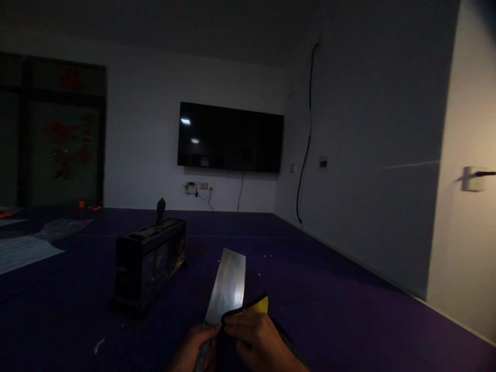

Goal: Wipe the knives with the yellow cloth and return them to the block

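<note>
A kitchen knife (228, 281) with a broad, shiny blade points away from me, low in the middle of the view. Its dark handle is gripped by my left hand (196, 345), the thumb lying near the base of the blade. My right hand (258, 336) presses a black and yellow cloth (260, 306) against the lower right part of the blade, fingers closed over the cloth. Left of the knife stands a black knife block (155, 263) with clear plastic on its side. One dark-handled tool (160, 211) sticks up from its top.
The purple tabletop (329, 279) carries small white scraps. Paper sheets (27, 253) and clear plastic wrapping (64, 227) lie at the left, with orange items (81, 204) farther back. A television (230, 137) hangs on the far wall; a black cable (305, 160) runs down the right wall.
</note>
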The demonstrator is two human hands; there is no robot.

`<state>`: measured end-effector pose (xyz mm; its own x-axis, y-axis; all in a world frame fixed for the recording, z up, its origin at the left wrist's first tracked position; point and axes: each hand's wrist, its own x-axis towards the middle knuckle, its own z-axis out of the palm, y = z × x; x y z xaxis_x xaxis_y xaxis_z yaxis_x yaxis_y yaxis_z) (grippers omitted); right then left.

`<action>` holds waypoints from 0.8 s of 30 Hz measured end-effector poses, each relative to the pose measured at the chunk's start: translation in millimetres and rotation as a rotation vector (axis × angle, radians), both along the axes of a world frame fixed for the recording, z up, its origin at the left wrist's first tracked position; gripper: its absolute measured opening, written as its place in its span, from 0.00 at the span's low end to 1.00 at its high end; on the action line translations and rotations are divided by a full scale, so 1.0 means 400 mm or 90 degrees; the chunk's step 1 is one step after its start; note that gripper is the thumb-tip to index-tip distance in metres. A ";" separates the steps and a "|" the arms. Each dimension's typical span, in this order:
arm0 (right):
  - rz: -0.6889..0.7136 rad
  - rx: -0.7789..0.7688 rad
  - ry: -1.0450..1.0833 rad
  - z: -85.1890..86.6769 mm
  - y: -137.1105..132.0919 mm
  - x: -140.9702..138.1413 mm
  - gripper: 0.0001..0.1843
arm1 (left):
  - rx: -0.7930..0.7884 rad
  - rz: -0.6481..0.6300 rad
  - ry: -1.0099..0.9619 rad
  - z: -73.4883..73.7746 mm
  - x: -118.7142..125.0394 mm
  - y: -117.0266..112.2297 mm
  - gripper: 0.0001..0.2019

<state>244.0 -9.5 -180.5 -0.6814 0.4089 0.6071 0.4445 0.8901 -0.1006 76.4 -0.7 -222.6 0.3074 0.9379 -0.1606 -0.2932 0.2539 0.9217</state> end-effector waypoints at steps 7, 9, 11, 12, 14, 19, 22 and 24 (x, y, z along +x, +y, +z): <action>0.017 0.000 -0.035 0.008 -0.008 -0.010 0.19 | 0.045 0.011 0.014 -0.029 -0.009 0.015 0.24; 0.030 -0.007 -0.039 0.015 -0.014 -0.015 0.20 | 0.044 0.028 0.015 -0.033 -0.011 0.017 0.24; 0.038 -0.017 -0.036 0.023 -0.020 -0.018 0.21 | 0.026 0.045 0.020 -0.032 -0.011 0.015 0.24; 0.040 -0.023 -0.032 0.026 -0.023 -0.018 0.21 | 0.019 0.046 0.022 -0.030 -0.011 0.014 0.24; 0.045 -0.036 -0.023 0.029 -0.025 -0.017 0.22 | 0.012 0.036 0.022 -0.024 -0.010 0.008 0.24; 0.026 -0.050 0.017 0.021 -0.010 0.000 0.23 | 0.017 0.029 0.004 -0.008 -0.006 -0.005 0.25; -0.020 -0.035 0.061 0.014 0.007 0.012 0.26 | 0.010 0.016 0.023 -0.005 -0.002 -0.004 0.26; -0.045 -0.024 0.079 0.010 0.016 0.018 0.27 | -0.011 -0.008 0.054 -0.006 -0.001 -0.001 0.27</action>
<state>251.0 -3.1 -176.5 -0.5707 0.4775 0.6681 0.4875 0.8517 -0.1923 75.8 -1.0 -225.0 0.3032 0.9311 -0.2028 -0.2103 0.2730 0.9387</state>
